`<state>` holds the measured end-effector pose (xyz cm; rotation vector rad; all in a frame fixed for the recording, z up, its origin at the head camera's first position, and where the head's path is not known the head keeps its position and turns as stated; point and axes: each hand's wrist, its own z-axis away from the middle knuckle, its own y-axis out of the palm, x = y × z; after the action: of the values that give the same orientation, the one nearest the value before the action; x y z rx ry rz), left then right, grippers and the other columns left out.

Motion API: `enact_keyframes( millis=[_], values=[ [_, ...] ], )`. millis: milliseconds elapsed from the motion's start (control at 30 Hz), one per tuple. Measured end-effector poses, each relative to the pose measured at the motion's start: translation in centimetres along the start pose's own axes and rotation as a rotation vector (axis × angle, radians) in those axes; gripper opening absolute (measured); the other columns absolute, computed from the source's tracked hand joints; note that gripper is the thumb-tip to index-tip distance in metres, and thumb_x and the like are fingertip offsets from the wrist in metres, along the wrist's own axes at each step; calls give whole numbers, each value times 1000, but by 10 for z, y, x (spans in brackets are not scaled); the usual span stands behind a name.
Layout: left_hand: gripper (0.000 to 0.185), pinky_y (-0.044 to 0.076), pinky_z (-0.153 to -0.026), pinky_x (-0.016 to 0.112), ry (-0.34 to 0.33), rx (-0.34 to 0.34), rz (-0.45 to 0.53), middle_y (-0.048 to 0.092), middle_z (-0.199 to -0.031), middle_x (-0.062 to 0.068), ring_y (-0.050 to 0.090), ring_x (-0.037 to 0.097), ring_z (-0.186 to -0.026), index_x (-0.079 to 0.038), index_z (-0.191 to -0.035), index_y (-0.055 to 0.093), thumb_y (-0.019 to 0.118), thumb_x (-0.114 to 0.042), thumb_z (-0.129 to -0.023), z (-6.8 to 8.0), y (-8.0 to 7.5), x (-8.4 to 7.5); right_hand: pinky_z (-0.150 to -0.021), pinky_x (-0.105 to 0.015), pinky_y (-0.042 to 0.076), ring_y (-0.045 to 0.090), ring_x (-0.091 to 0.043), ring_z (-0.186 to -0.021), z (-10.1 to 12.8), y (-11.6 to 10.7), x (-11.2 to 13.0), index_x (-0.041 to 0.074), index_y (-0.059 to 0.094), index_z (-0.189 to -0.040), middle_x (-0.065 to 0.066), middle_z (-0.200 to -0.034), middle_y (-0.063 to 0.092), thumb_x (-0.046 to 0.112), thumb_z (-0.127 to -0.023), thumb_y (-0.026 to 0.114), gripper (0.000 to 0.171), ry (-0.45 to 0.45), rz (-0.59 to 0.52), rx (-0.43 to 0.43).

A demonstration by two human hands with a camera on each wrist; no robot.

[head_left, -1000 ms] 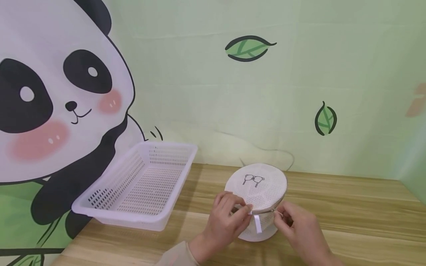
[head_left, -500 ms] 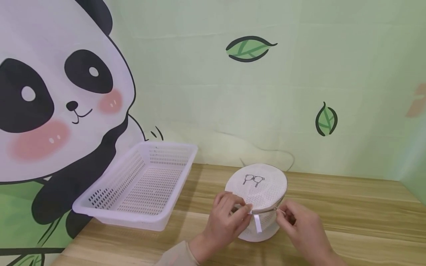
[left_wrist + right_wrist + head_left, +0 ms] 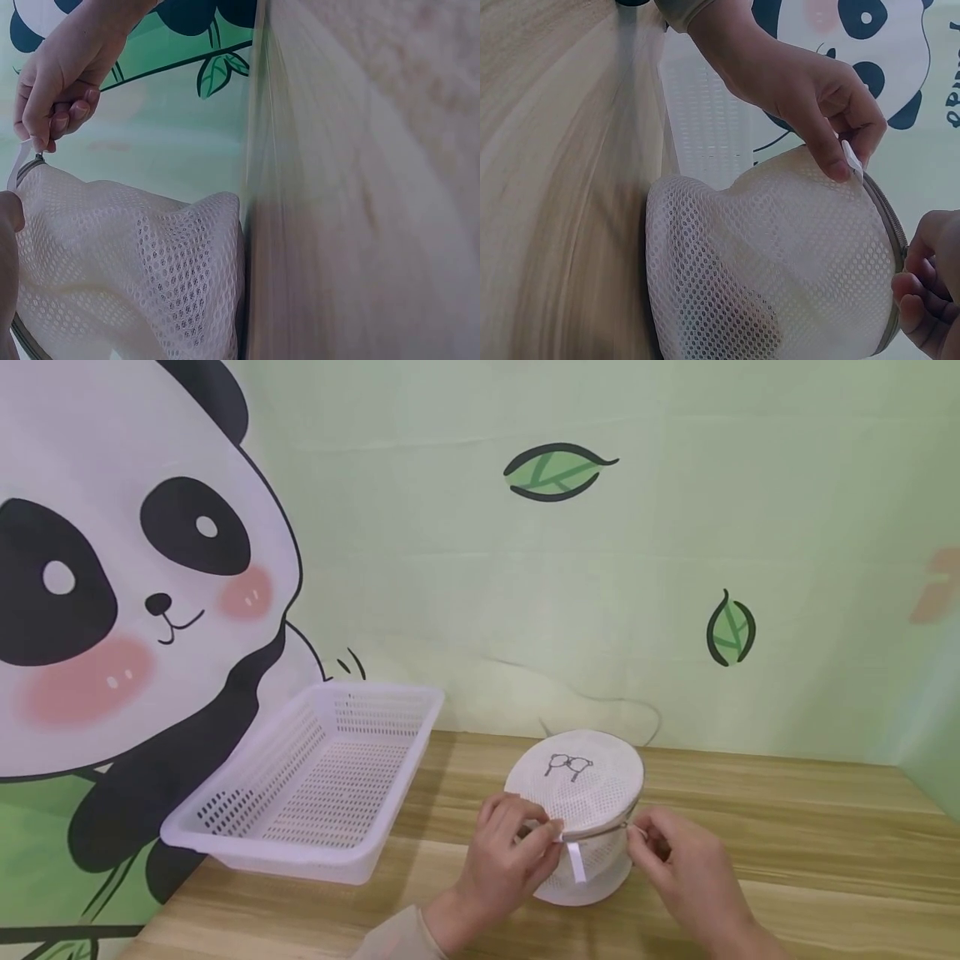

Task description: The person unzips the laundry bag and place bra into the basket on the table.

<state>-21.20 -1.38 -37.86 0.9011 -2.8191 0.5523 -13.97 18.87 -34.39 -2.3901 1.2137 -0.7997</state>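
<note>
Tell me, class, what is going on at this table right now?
A person works with both hands on a round white mesh laundry bag standing on the wooden table. The left hand pinches the white ribbon tab at the bag's rim, while the right hand pinches the zipper on the other side. An empty white perforated basket sits to the left, apart from the bag.
</note>
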Motion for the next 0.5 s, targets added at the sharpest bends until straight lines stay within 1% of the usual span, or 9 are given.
enact_keyframes(
  millis=[233,367,500],
  values=[
    [5,49,-85,34,-2,-6,0,60,-87,-1,59,14,-82,-15,-87,68,64,-18,-85,0,0,0,-51,-6,37,40,9,-59,-1,-1,-2,16,58,-71,15,-61,49,-3,-73,70,23,-3,12,-7],
    [12,49,-84,34,-3,-10,1,60,-87,-1,59,14,-81,-15,-86,68,58,-19,-90,-1,0,0,-51,-6,37,41,9,-59,-2,-1,-3,15,59,-72,14,-61,51,-4,-72,70,22,-10,13,-24],
    [15,49,-84,33,0,-17,3,60,-86,0,59,15,-80,-14,-86,68,56,-20,-92,-1,0,1,-51,-6,38,42,9,-59,-2,-1,-4,14,59,-73,14,-61,52,-3,-73,70,21,-11,15,-28]
  ],
)
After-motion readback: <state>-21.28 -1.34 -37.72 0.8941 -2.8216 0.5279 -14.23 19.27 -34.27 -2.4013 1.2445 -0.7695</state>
